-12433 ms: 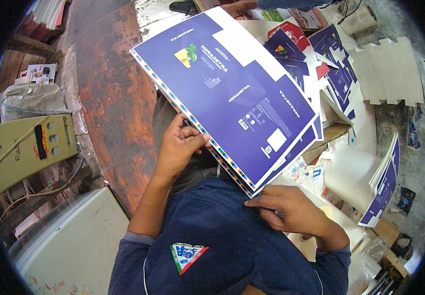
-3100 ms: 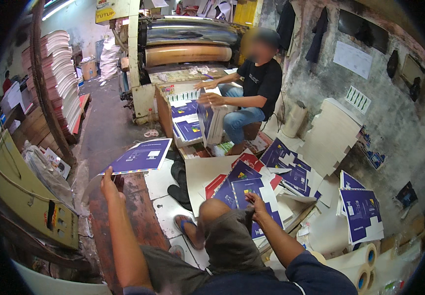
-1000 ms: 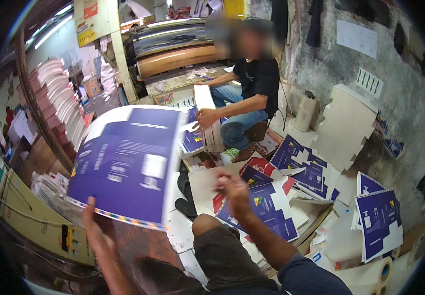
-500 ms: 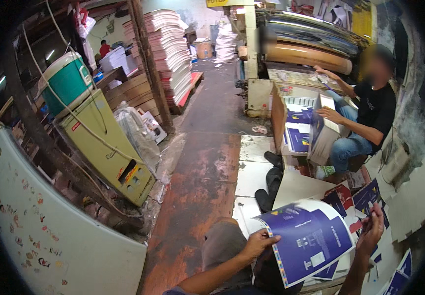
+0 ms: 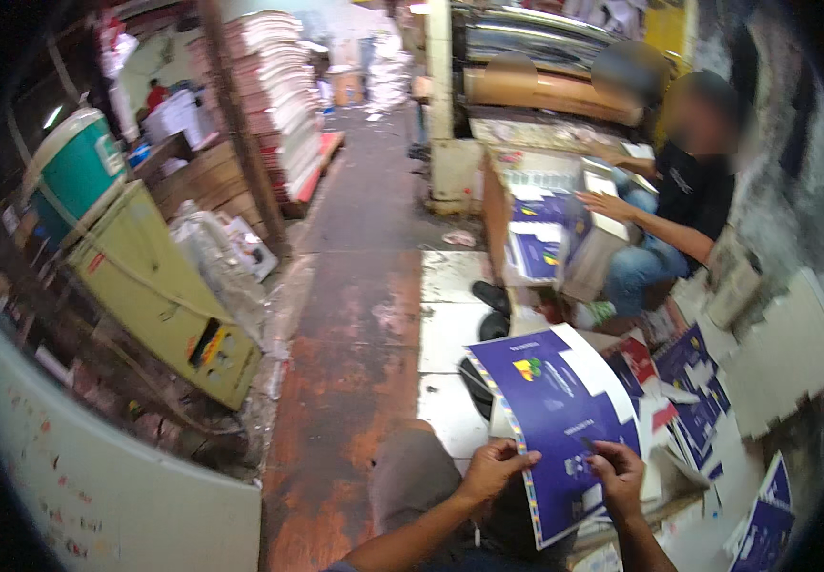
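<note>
A purple printed sheet (image 5: 564,400) with white notched areas along its right side is held up in front of me, its surface slightly curved. Its left edge, lined with small colour patches, is pinched by my left hand (image 5: 496,475) between thumb and fingers. My right hand (image 5: 619,477) is closed over the sheet's lower right part. A small dark, thin piece (image 5: 587,444) shows at its fingertips; its kind is too blurred to name. More purple printed sheets (image 5: 698,381) lie in a loose heap to the right, with others (image 5: 766,520) at the lower right.
Ahead on the right, a seated person (image 5: 688,191) handles a stack of sheets (image 5: 593,257) beside a large roller machine (image 5: 545,86). Dark sandals (image 5: 491,296) rest on white tiles. A pale fridge-like panel (image 5: 126,458) and a leaning green cabinet (image 5: 159,286) line the left.
My right hand has moved left, from beside the sheet to over its lower right part. The sheet has tilted up and its far end shows more. My view has shifted right.
</note>
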### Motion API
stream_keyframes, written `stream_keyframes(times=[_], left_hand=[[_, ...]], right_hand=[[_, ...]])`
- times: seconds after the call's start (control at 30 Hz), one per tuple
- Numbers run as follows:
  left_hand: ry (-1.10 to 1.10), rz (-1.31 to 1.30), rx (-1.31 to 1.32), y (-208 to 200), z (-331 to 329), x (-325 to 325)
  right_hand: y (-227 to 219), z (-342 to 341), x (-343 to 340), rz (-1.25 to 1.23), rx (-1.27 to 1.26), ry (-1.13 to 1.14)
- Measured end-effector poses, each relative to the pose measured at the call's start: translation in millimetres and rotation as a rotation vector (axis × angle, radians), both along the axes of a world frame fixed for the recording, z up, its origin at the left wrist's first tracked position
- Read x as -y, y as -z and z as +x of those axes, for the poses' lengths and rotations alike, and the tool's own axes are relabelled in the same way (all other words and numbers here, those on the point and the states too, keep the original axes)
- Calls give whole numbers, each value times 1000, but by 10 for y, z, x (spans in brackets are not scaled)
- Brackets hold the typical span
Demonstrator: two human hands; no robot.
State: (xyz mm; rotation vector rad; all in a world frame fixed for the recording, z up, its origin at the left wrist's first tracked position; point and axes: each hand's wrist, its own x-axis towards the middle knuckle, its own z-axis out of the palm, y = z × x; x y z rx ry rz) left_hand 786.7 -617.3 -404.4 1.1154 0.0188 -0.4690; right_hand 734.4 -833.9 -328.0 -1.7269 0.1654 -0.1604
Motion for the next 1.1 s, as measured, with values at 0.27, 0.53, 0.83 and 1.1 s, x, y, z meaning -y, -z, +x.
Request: stream_keyframes(times=[0.27,0.53,0.83,1.1], left_hand=[[20,223,-51,142,23,-24],[73,-86,-125,-17,25,-156],[131,-40,-87,7,32,-198],[81,-22,-37,51,-7,-131]], right_hand=[[365,-118,-6,-190,-88,-34],[262,-146,-148,-338,25,-130],[10,-99,-404,-580,123,-239],[30,-89,-469,-631,146,-275]])
